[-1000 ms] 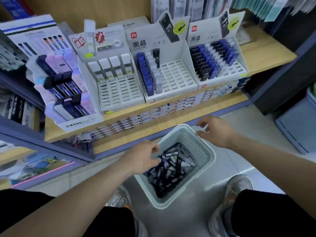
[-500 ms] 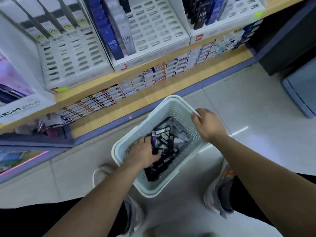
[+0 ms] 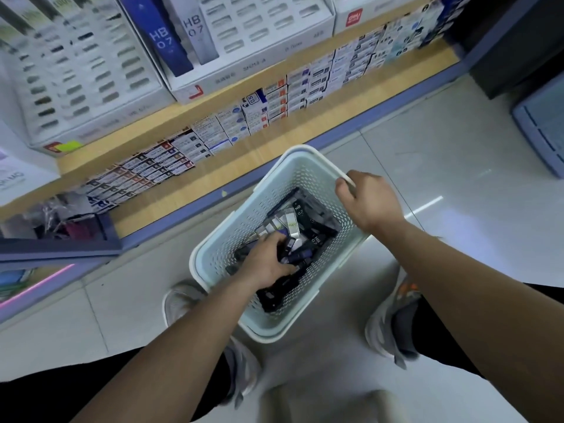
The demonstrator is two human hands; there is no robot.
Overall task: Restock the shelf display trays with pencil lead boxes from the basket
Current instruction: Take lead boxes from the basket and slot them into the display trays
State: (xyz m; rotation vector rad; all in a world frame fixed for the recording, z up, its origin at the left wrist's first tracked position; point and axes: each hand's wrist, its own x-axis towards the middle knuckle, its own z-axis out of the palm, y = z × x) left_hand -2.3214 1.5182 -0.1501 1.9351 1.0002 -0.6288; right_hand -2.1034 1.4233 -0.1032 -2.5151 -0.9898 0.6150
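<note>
The left hand [image 3: 265, 261] is down in the basket [image 3: 302, 172], fingers curled round a few of the pencil lead boxes [image 3: 293, 222], which lie jumbled with their long axes pointing every way. The right hand [image 3: 370, 199] grips the basket's far right rim and steadies it. The display trays [image 3: 253, 35] sit on the shelf [image 3: 213, 111], far and above the loaded hand, so the lift likely goes up and away, with the boxes turned on end for the free slots

wooden shelf [image 3: 158, 128] with white display trays [image 3: 244, 78], lower ledge [image 3: 213, 176] with rows of small boxes [image 3: 232, 123]
</note>
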